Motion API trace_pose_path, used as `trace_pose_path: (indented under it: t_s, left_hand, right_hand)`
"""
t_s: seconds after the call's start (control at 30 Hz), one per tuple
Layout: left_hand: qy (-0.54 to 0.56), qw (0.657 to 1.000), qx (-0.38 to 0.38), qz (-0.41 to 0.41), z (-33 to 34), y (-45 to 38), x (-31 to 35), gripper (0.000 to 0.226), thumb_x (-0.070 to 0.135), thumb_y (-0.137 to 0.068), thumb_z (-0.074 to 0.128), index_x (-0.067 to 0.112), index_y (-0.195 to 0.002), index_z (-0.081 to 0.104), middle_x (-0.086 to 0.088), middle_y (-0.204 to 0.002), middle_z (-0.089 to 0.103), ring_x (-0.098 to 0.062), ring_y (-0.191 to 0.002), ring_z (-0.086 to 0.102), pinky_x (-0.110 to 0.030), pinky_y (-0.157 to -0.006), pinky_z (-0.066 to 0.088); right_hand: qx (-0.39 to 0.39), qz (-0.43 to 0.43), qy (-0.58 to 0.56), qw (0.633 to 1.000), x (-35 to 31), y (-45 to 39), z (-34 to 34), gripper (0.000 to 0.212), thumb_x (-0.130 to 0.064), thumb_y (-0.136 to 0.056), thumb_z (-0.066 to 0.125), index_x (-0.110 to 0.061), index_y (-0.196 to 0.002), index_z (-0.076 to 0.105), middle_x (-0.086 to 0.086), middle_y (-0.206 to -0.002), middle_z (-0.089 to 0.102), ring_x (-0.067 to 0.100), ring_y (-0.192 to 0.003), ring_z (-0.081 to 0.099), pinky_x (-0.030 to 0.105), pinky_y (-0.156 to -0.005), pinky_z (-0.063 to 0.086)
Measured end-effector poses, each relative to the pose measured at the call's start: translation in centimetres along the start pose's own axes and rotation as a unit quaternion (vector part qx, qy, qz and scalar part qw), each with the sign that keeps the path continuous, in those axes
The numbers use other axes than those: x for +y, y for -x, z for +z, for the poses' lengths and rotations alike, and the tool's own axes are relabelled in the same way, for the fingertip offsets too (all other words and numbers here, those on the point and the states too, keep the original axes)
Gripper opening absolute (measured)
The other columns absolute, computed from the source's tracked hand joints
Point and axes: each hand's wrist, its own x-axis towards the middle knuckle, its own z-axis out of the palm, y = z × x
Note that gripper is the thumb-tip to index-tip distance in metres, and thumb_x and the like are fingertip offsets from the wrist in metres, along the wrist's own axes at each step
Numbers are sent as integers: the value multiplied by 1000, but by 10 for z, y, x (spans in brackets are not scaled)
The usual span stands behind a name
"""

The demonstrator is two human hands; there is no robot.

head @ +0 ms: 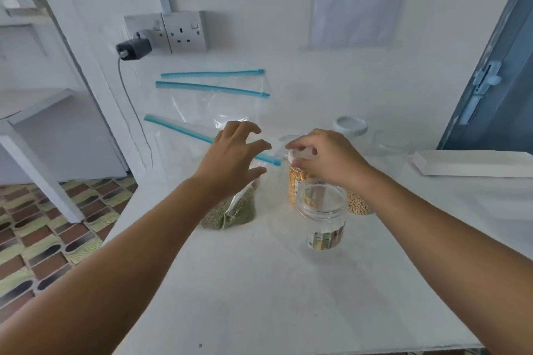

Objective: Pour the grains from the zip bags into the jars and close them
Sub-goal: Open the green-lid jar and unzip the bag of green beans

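Right hand (326, 158) is curled over the white lid (301, 154) of the yellow-grain jar (297, 184), hiding most of it, and a beige-grain jar (359, 204) peeks out behind the wrist. Left hand (233, 153) hovers spread wide, holding nothing, over the clear bag (230, 210) of green grains mid-table. An empty clear jar (323, 210) stands in front, with flat empty bags (213, 89) near the wall edge.

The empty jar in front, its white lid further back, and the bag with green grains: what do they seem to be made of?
The empty jar looks like clear glass or hard plastic: see-through, glossy rim; which one is unclear. The white lid seems to be opaque matte plastic. The bag of green grains is thin clear plastic film, creased and shiny, with a blue plastic zip strip.
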Motion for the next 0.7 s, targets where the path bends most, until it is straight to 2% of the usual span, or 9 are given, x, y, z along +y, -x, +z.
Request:
trace_pose_path:
  t_s: [0.1, 0.23, 0.3, 0.4, 0.47, 0.53, 0.63, 0.7]
  left_hand:
    - [-47, 999, -3, 11, 14, -11, -5, 44, 32, -70, 95, 21, -110, 80, -13, -133, 60, -41, -124, 51, -56, -100, 47]
    - [-11, 997, 73, -15, 16, -17, -10, 14, 23, -82, 87, 22, -95, 81, -9, -127, 62, -37, -121, 48, -54, -98, 46]
    - [44, 994, 88, -47, 12, -17, -11, 6, 26, -88, 82, 25, -94, 81, -6, -126, 61, -35, -122, 45, -52, -101, 41]
    - [126, 982, 86, -108, 1, -17, -14, 8, 30, -92, 78, 27, -98, 81, -1, -122, 62, -30, -119, 46, -44, -103, 38]
    - [165, 973, 84, -134, -10, -19, -17, 9, 31, -94, 75, 27, -100, 80, 2, -115, 63, -18, -112, 47, -39, -101, 36]
    - [205, 965, 69, -151, -22, -21, -19, 8, 30, -95, 74, 25, -100, 79, 5, -107, 62, -5, -103, 44, -34, -99, 34]
    - [272, 942, 13, -194, -37, -25, -23, 8, 33, -98, 70, 29, -97, 77, 7, -107, 63, -11, -106, 54, -35, -97, 41]
    - [299, 929, -26, -217, -43, -27, -24, 12, 36, -100, 67, 28, -98, 77, 8, -110, 64, -8, -105, 57, -34, -93, 43]
  right_hand:
    - [-29, -9, 76, 997, -6, -16, 7, 44, -37, -91, 79, -39, -134, 68, -5, -127, 68, 18, -110, 62, 44, -97, 53]
    - [-19, -30, 86, 996, -3, -25, 14, 48, -42, -87, 81, -40, -133, 68, -6, -131, 68, 19, -113, 62, 45, -98, 52]
    - [16, -38, 59, 997, -3, -29, 18, 45, -45, -86, 82, -39, -129, 71, -7, -130, 68, 16, -110, 62, 44, -96, 53]
    - [57, -53, -19, 997, -4, -34, 19, 35, -40, -88, 81, -34, -122, 76, -10, -119, 72, 12, -99, 62, 38, -87, 56]
    - [56, -56, -106, 991, -6, -35, 18, 29, -37, -91, 79, -32, -120, 77, -17, -110, 72, 8, -95, 62, 30, -84, 53]
    - [41, -38, -201, 978, -8, -36, 15, 28, -40, -91, 79, -33, -118, 77, -23, -107, 71, 3, -100, 62, 23, -84, 50]
    - [28, -39, -228, 973, -7, -39, 15, 30, -42, -87, 82, -33, -115, 76, -22, -111, 67, -1, -105, 60, 15, -83, 47]
    - [40, -50, -231, 971, -7, -43, 16, 19, -35, -89, 82, -30, -107, 79, -21, -101, 71, 0, -97, 63, 16, -80, 50]
